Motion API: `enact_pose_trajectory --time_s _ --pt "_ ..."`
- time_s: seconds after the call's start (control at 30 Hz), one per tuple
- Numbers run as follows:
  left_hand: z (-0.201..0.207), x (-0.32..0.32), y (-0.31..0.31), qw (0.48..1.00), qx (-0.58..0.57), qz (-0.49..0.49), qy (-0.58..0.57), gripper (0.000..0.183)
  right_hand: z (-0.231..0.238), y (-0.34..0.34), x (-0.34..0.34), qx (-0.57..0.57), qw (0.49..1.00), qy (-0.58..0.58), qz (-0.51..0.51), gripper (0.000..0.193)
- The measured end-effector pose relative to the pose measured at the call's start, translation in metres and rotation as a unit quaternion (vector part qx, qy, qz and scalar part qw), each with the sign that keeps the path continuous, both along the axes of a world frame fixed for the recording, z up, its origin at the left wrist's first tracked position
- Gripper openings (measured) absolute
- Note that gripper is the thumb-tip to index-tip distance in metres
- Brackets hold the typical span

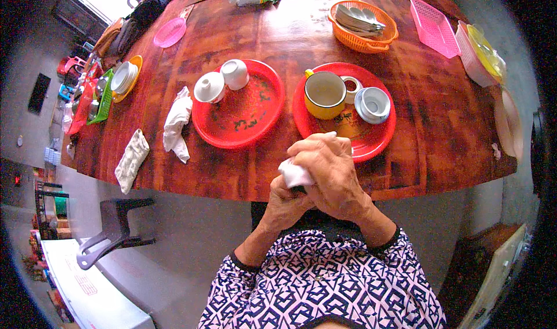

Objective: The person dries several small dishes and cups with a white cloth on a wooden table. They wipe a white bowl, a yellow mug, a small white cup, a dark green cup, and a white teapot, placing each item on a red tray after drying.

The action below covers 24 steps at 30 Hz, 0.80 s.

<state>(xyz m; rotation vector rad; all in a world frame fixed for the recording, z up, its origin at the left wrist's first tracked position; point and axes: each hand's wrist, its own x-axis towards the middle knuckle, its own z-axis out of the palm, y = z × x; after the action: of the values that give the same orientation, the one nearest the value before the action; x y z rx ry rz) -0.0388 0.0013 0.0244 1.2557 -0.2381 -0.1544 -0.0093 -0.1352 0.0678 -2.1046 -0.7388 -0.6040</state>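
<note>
The left hand [285, 206] and right hand [329, 171] are pressed together, their fingers curled around a white thing [296, 174], cloth or cup I cannot tell; just beyond the hands on the worktop [429, 161], a red tray [374, 140] bears a yellow mug [325, 103]; ahead and left, a second red tray [255, 111] bears two white vessels [235, 75]; farther ahead, an orange basket [358, 42] holds spoons [360, 20]

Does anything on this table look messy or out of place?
Mildly: a crumpled white cloth lies loose on the table, just left of the left-hand red tray, looking untidy. Nothing else clearly stands out.
</note>
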Motion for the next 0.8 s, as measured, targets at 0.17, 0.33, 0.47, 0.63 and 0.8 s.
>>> enact_pose_trajectory --time_s 0.17,0.33,0.47,0.63,0.8 --pt "0.01 0.005 -0.004 0.996 -0.013 -0.043 0.078 0.044 -0.027 0.001 -0.002 0.248 0.949 0.187 -0.055 0.018" --pt "0.012 0.003 -0.003 0.99 -0.064 -0.028 0.119 0.048 -0.047 -0.009 0.002 0.483 0.788 0.383 0.009 0.034" --pt "0.004 0.009 -0.007 0.984 -0.146 0.013 0.102 0.051 -0.054 0.0 -0.004 0.636 0.681 0.361 0.03 0.033" --pt "0.006 0.009 -0.004 0.995 -0.041 -0.054 0.073 0.053 -0.048 -0.006 0.003 0.572 0.77 0.282 0.017 0.022" --pt "0.013 0.03 0.021 0.956 -0.129 -0.197 0.177 0.036 -0.029 -0.025 0.008 0.461 0.794 0.385 0.093 0.014"
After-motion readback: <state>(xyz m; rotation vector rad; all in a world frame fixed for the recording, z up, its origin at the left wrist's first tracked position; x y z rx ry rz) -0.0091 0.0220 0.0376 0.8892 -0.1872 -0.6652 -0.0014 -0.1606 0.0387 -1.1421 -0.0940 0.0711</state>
